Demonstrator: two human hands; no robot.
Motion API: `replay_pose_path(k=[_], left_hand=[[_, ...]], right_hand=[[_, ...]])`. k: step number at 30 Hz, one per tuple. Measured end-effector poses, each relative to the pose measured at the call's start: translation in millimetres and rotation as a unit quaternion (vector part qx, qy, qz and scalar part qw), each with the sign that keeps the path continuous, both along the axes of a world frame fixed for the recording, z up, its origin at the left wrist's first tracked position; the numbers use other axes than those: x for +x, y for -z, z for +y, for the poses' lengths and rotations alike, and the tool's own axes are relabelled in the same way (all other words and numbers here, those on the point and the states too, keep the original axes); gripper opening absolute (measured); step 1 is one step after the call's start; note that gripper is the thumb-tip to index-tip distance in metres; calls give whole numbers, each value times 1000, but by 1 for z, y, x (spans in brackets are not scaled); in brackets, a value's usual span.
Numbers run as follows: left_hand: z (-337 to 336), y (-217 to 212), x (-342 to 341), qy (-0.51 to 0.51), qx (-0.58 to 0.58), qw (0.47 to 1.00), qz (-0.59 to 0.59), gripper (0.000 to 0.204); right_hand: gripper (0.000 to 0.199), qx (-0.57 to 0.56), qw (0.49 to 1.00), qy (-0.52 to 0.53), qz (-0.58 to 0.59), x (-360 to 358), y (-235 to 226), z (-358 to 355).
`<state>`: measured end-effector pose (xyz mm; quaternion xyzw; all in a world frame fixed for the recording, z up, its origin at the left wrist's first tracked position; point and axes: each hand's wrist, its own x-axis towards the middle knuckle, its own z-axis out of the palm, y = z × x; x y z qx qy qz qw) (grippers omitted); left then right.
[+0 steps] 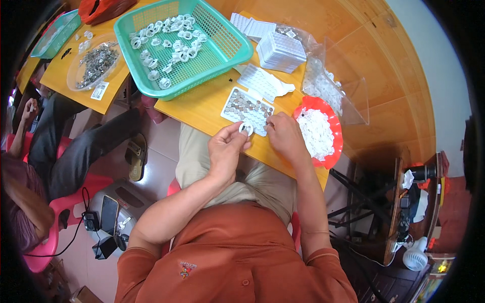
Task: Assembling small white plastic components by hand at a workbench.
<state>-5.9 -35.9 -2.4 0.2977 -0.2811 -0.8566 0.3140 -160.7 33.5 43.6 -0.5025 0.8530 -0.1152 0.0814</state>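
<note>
At the far left of the yellow wooden desk (197,112), a green plastic lattice basket (202,81) holds loose white rings (185,55). Nearer, the left hand (226,151) pinches one white plastic ring (246,124) at the near edge of a white pocketed tray (256,121) of small round discs (245,103). It looks light, stiff and smooth (perhaps slippery), best gripped by its outer rim. The right hand (286,134) has curled fingers at the tray's right edge; whether they grip anything, I cannot tell. Right of it sits a red scalloped bowl (337,132) of white pieces (316,132).
</note>
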Motion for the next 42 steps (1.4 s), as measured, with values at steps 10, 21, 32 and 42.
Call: replay_pose_path(k=[10,21,32,42], left_hand=[[1,0,0,5,-1,1000,-4,27],[1,0,0,5,1,1000,-7,28],[3,1,-1,8,2,1000,0,28],[4,2,-1,14,-2,1000,-1,28]], right_hand=[[18,-26,1000,7,-6,3,1,-1],[15,-108,993,-1,41,5,14,6],[19,-273,873,113,-387,6,16,11],[25,-273,894,90,-344,9,20,17]])
